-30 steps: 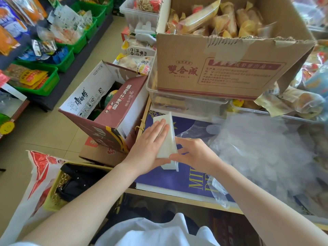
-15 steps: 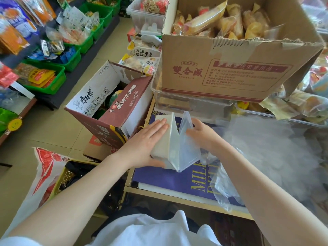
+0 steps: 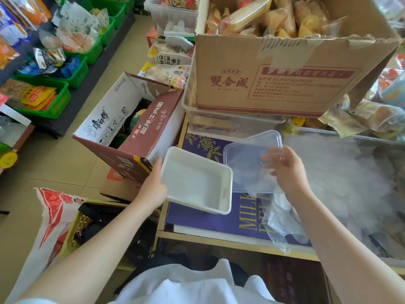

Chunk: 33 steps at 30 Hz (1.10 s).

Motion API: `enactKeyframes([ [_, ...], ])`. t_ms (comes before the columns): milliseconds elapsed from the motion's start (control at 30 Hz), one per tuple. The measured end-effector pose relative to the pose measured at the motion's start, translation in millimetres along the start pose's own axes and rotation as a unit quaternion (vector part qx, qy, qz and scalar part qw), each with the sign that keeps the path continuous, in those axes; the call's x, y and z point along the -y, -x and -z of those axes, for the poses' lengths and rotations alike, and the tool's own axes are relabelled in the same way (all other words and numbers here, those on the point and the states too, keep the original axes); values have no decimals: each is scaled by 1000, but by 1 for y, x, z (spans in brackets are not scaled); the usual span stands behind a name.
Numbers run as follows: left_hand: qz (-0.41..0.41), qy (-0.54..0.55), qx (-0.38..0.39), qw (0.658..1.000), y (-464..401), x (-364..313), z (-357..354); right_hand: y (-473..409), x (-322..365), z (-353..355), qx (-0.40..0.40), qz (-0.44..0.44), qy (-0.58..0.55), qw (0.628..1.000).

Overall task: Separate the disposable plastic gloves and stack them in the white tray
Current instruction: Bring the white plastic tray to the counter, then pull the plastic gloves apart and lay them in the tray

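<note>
While hands hold white tray [image 3: 197,183] and clear lid [image 3: 249,159], cardboard box [image 3: 285,77] looms behind.

L hand [image 3: 153,187] holds white tray [image 3: 197,185]; R hand [image 3: 289,172] holds clear lid [image 3: 247,159].

White tray [image 3: 197,185], empty (tilted, open side up); clear plastic gloves [image 3: 341,183] heaped loosely to its right.
</note>
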<state>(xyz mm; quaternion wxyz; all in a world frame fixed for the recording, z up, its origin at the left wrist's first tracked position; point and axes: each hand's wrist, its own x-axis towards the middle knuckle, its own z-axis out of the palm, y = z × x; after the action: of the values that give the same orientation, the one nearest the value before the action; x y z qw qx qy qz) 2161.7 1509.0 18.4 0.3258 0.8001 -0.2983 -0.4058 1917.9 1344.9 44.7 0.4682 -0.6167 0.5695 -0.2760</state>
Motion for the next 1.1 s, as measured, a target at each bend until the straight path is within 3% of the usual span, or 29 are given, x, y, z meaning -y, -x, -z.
enactKeyframes([
  [67,8,37,-2,999,0,13,-7,1,-3,1,-34,10,-55,998],
  [167,5,-21,0,1000,1,19,-12,-3,-11,-2,-46,2,-144,988],
  [433,-5,-147,33,989,-3,32,-17,-40,-23,-55,63,-105,-239,963],
  [600,-14,-158,49,986,-2,39,-13,-63,-21,-88,43,-112,-122,985],
  [767,-10,-134,76,988,-2,42,-11,-70,-25,-77,111,-136,-34,984],
  [900,-27,-125,81,988,-6,38,-17,-44,-38,-69,53,-68,43,995],
  [1100,-69,-195,19,978,-26,35,-22,6,-57,-31,71,25,200,977],
])
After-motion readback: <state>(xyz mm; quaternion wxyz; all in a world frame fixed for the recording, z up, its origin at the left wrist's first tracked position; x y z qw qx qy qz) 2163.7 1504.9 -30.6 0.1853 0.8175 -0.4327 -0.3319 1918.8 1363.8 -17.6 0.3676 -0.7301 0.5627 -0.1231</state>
